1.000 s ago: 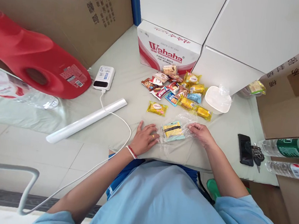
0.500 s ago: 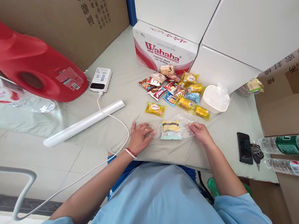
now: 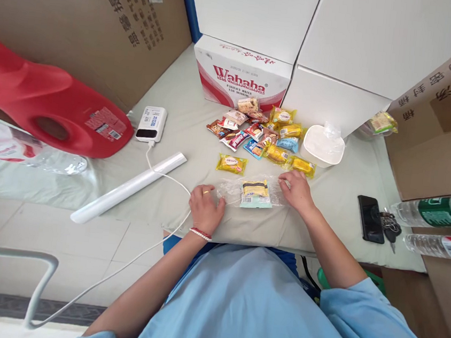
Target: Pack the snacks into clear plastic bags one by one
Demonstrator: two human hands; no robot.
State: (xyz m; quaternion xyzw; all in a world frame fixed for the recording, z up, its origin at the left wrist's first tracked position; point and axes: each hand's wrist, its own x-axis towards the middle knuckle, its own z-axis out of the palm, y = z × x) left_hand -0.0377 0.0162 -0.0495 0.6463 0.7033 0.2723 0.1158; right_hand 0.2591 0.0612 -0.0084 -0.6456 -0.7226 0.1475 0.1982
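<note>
A small snack packet (image 3: 255, 195), yellow above and pale blue-green below, lies at the front of the cloth-covered table, on or within a clear plastic wrapper (image 3: 230, 189) spread out to both sides. Beside the wrapper's left end rests my left hand (image 3: 206, 209), palm down, thumb apart from the fingers and nothing visible in it. At the opposite end, my right hand (image 3: 298, 191) lies over the film with bent, slightly parted fingers. One yellow-wrapped cake (image 3: 231, 164) sits alone just beyond the wrapper. Several more packaged snacks (image 3: 276, 154) are piled behind it.
A white plastic bowl (image 3: 323, 146) stands right of the pile, before a Wahaha carton (image 3: 241, 74). Leftward are a white bar (image 3: 129, 188), a cabled white device (image 3: 151, 124) and a red jug (image 3: 55, 102). A phone (image 3: 370, 219), keys (image 3: 390, 227) and bottles (image 3: 438, 212) lie right.
My left hand has drawn its fingers in and shifted slightly left. My right hand has moved up and left, from pinching the film's edge to lying over it. The view has shifted slightly.
</note>
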